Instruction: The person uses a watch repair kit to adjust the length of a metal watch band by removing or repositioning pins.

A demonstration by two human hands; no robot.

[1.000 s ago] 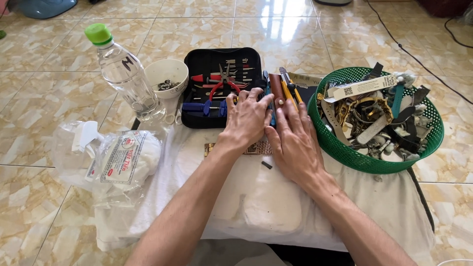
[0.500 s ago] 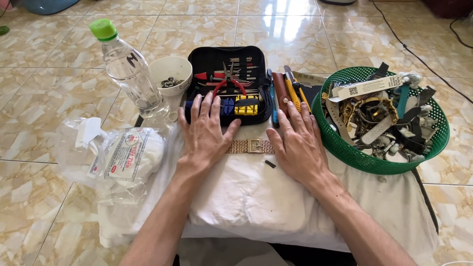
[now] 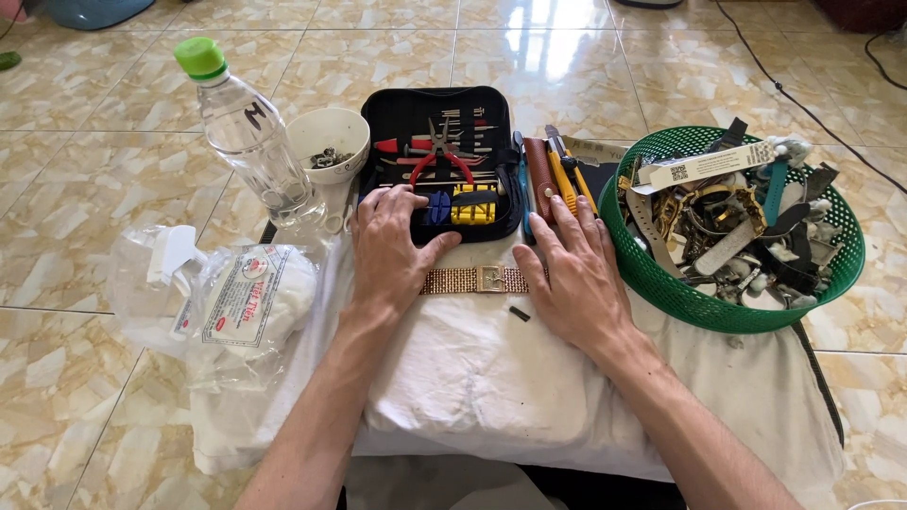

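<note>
A tiled floor (image 3: 567, 57) of glossy beige marble pattern fills the frame, and in the lower middle a white cloth (image 3: 472, 378) lies spread over a low padded rest. On the right edge of that cloth sits a round green basket (image 3: 661, 283), piled with watch straps, watch cases and a tagged strip. At centre top an open black tool case (image 3: 416, 109) holds red-handled pliers, thin drivers and small blue and yellow blocks. At the left of the frame lies a clear plastic bag (image 3: 227, 302) with white wadding inside. Above it, in the upper left, a clear plastic bottle (image 3: 250, 137) with a green cap stands tilted, touching a small white cup (image 3: 331, 127) that holds little metal parts.

The left hand (image 3: 392, 250) lies flat, palm down, fingers (image 3: 378, 203) spread and open, gripping nothing; the fingertips rest on the lower edge of the tool case. The right hand (image 3: 576, 274) lies flat too, fingers open and holding nothing, just left of the basket, its tips by a brown sheath and a yellow-handled tool (image 3: 567, 170).

Between the two hands, at the frame's centre, a gold mesh watch band (image 3: 477, 280) lies straight on the cloth, both ends reaching the hands. Just below it sits a tiny dark piece (image 3: 519, 313).
</note>
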